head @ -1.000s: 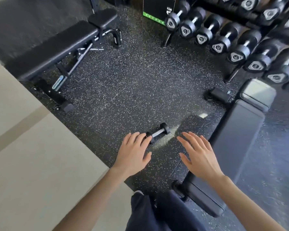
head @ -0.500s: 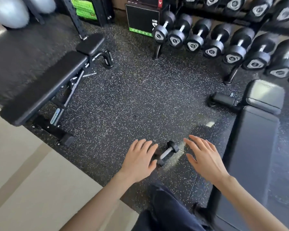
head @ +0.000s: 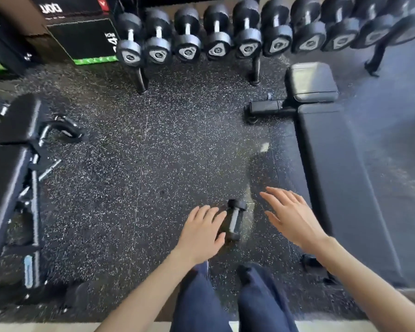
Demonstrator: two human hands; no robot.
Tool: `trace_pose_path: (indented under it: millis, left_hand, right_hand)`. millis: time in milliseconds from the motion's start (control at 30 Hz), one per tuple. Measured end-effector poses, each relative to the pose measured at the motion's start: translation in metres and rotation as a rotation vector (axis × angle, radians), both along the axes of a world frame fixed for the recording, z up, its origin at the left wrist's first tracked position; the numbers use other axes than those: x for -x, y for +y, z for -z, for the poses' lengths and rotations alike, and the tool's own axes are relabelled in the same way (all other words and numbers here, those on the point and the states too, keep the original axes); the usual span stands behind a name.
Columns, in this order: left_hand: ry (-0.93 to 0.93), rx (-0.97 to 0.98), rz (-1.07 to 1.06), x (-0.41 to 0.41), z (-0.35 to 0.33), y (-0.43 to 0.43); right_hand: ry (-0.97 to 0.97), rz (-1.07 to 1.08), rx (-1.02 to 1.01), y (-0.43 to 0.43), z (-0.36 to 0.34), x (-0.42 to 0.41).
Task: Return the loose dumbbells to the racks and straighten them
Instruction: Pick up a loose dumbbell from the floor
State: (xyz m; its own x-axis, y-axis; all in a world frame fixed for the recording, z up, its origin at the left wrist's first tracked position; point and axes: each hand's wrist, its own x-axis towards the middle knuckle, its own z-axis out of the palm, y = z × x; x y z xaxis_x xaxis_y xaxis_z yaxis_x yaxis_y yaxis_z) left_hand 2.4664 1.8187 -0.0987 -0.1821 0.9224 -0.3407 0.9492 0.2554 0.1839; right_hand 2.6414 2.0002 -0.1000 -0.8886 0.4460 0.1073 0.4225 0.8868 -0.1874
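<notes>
Speckled black rubber flooring (head: 134, 149) covered the inspected area, with a rack (head: 256, 71) of large dumbbells (head: 216, 52) across the far side, a padded bench (head: 336, 178) on the right and another bench (head: 5, 178) on the left. One small loose dumbbell (head: 234, 220) lay on the floor just ahead of the person's knees, its handle pointing roughly toward the rack.

The left hand (head: 201, 233) was held palm down with straight, relaxed fingers, its fingertips (head: 219, 215) at the left side of the dumbbell's handle; whether they touched it could not be determined. It gripped nothing. The right hand (head: 294, 218) hovered palm down with fingers spread and released, to the right of the dumbbell and apart from it.

Compared with half a second earlier, the view had swung so that the racked row ran level across the top. The loose dumbbell appeared nearer the person's legs, and both hands remained unclenched on either side of it.
</notes>
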Motion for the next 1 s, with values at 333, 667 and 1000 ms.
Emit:
trace_pose_path:
  millis: [333, 667, 1000]
  left_hand:
    - [-0.012, 0.078, 0.166, 0.067, 0.144, 0.028]
    - [0.061, 0.035, 0.259, 0.072, 0.444, 0.088]
    - [-0.003, -0.129, 0.347, 0.081, 0.669, 0.166]
  right_hand:
    - [-0.107, 0.073, 0.051, -0.026, 0.160, 0.022]
    - [-0.142, 0.130, 0.119, -0.011, 0.466, 0.028]
    - [-0.095, 0.191, 0.078, 0.015, 0.690, 0.041]
